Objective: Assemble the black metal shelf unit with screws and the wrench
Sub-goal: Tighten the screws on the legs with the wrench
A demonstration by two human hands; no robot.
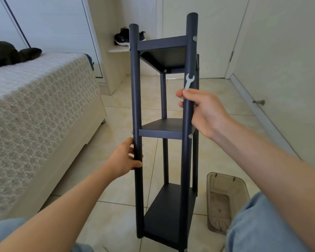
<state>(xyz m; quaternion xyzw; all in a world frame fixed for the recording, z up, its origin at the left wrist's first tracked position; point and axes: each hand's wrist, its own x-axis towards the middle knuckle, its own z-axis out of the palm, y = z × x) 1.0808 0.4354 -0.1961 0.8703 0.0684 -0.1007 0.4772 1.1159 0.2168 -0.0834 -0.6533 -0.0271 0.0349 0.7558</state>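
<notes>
While Held by Two Posts, Shelf [162, 132] Stands Upright

As a bed [44, 99] lies left of the left hand [123, 160], its fingers [135, 163] wrap the near left post [136, 88] of the black shelf, below the middle tier. Higher, to the right, the right hand [205, 111] closes round the near right post [187, 160], pinning a silver wrench [189, 81] whose open end sticks up above it. Below that hand, a plastic tray [211, 197] sits on the floor [116, 206].
</notes>
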